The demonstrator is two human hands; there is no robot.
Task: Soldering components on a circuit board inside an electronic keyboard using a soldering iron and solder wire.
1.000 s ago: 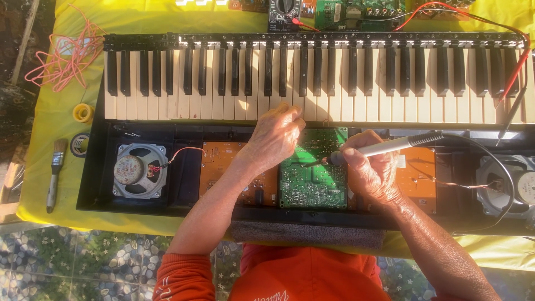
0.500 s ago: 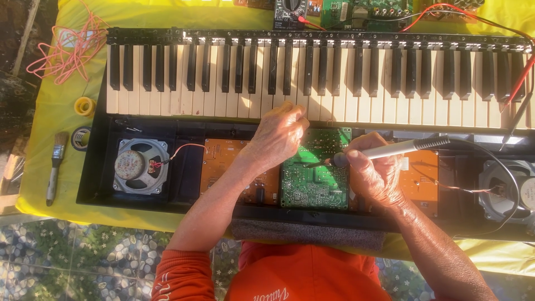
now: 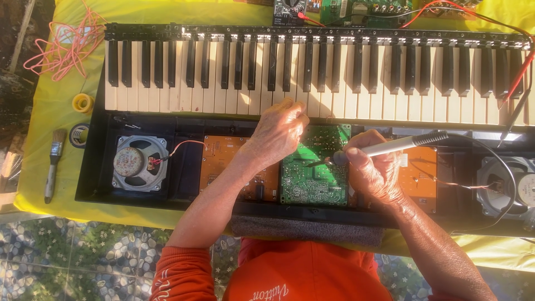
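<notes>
An opened electronic keyboard (image 3: 312, 72) lies on a yellow cloth, its lower case exposing the insides. My right hand (image 3: 373, 173) grips a grey soldering iron (image 3: 407, 144), its tip resting on the green circuit board (image 3: 315, 167) in the middle. My left hand (image 3: 278, 131) hovers over the board's upper left edge with the fingers curled and pinched together; I cannot tell whether they hold something thin. Orange boards (image 3: 223, 159) sit on both sides of the green one.
A round speaker (image 3: 139, 163) with red wires sits in the case's left end, another speaker (image 3: 510, 187) at the right. On the yellow cloth to the left lie a paintbrush (image 3: 53, 164), two tape rolls (image 3: 82, 102) and a tangle of pink wire (image 3: 67, 44). More circuit boards (image 3: 345, 10) lie beyond the keys.
The view has shifted slightly. My left hand has moved a little up toward the keys; the soldering iron stays on the green board.
</notes>
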